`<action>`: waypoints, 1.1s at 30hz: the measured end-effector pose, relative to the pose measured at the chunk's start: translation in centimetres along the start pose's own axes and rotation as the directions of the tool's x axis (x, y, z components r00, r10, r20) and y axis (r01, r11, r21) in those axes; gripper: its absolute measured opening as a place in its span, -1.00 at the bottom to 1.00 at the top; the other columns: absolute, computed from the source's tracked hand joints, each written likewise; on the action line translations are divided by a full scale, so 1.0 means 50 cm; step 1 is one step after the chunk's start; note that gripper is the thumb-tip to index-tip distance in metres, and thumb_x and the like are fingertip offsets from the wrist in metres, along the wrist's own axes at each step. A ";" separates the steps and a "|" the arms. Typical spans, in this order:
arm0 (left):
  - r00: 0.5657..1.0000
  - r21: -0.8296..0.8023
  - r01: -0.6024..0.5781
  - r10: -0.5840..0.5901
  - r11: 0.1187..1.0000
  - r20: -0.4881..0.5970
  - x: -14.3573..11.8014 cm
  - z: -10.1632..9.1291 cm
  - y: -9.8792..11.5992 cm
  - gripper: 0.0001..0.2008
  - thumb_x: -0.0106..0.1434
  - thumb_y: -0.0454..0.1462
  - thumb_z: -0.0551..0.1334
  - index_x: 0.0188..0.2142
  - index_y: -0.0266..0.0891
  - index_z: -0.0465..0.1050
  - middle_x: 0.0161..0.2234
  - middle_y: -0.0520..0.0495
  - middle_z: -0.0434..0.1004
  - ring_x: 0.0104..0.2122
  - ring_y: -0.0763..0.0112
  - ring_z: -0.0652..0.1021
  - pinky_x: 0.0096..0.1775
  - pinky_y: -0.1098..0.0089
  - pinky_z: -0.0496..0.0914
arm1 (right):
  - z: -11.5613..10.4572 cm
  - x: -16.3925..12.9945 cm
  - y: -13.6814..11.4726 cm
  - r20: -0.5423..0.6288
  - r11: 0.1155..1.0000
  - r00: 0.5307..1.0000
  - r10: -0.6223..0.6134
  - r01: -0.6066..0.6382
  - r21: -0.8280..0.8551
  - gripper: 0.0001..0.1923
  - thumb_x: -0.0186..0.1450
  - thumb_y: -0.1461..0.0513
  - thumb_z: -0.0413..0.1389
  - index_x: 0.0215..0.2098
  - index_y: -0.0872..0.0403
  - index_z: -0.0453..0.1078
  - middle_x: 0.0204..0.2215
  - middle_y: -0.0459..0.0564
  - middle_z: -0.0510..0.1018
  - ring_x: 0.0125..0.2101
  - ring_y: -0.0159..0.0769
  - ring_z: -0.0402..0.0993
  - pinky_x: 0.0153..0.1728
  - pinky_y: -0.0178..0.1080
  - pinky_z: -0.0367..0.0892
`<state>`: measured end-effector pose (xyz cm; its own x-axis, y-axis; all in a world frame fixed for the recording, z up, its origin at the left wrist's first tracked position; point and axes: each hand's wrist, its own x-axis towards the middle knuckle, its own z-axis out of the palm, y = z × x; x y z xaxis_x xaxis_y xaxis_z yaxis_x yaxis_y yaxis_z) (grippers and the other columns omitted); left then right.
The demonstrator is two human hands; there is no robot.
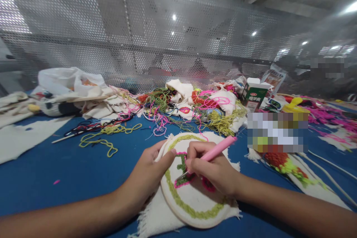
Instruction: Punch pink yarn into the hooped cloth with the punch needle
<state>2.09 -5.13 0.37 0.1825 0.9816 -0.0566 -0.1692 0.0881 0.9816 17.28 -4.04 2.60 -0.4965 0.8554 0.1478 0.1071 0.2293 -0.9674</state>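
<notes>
An embroidery hoop (192, 222) with white cloth stretched in it lies tilted on the blue table in front of me. Yellow-green yarn forms a ring on the cloth, and inside it is a letter-like shape (180, 163) in dark green edged with pink. My left hand (158, 165) grips the hoop's left rim, thumb on top; its other fingers are partly hidden. In my right hand (208, 167) is a pink punch needle (219, 148), its metal tip touching the cloth near the base of the letter. My right hand partly covers a second pink-edged shape (208, 185).
Tangled yarn (156, 100) and cloth scraps lie heaped along the table's back, against a perforated metal screen (167, 44). A green and white box (254, 95) stands at the back right. Loose yellow yarn (108, 141) lies at left, a tufted cloth strip (290, 169) at right.
</notes>
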 end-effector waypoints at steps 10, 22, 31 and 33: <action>1.000 -0.053 0.017 -0.018 0.998 -0.001 0.001 0.001 -0.002 -0.64 0.12 -0.21 0.19 -0.08 -0.28 0.34 -0.29 -0.10 0.56 -0.37 0.28 0.53 -0.33 0.36 0.38 | 0.003 0.000 -0.003 -0.037 1.000 0.999 0.005 -0.005 -0.001 -0.83 0.01 0.33 0.01 -0.70 0.10 0.15 -0.72 -0.16 0.29 -0.65 -0.51 0.15 -0.61 -0.40 0.10; 1.000 -0.083 0.028 -0.028 0.996 0.005 -0.004 0.004 0.009 -0.61 0.11 -0.23 0.20 -0.06 -0.30 0.35 -0.35 -0.06 0.57 -0.44 0.34 0.53 -0.39 0.40 0.38 | -0.005 0.001 0.002 -0.014 0.998 1.000 -0.015 0.014 -0.054 -0.84 0.02 0.32 0.01 -0.70 0.10 0.17 -0.69 -0.14 0.30 -0.60 -0.46 0.20 -0.57 -0.36 0.13; 1.000 -0.095 0.029 -0.028 0.995 0.011 -0.001 0.005 0.010 -0.61 0.11 -0.23 0.20 -0.05 -0.32 0.33 -0.36 -0.07 0.57 -0.43 0.30 0.54 -0.38 0.39 0.39 | -0.003 -0.001 0.001 -0.026 0.996 0.999 -0.045 0.046 0.071 -0.80 0.04 0.33 0.02 -0.71 0.09 0.14 -0.76 -0.20 0.21 -0.66 -0.49 0.13 -0.60 -0.38 0.11; 1.000 -0.097 0.023 -0.021 0.995 0.017 -0.002 0.004 0.010 -0.61 0.13 -0.24 0.19 -0.05 -0.32 0.33 -0.35 -0.08 0.57 -0.42 0.31 0.54 -0.37 0.39 0.39 | -0.002 -0.001 0.000 -0.031 0.996 0.999 -0.044 0.046 0.072 -0.79 0.04 0.33 0.02 -0.71 0.09 0.14 -0.76 -0.21 0.20 -0.68 -0.51 0.09 -0.62 -0.39 0.08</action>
<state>2.17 -5.20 0.88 0.2030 0.9764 -0.0740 -0.2582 0.1263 0.9578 17.39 -4.03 2.59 -0.4735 0.8586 0.1966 0.0217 0.2345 -0.9719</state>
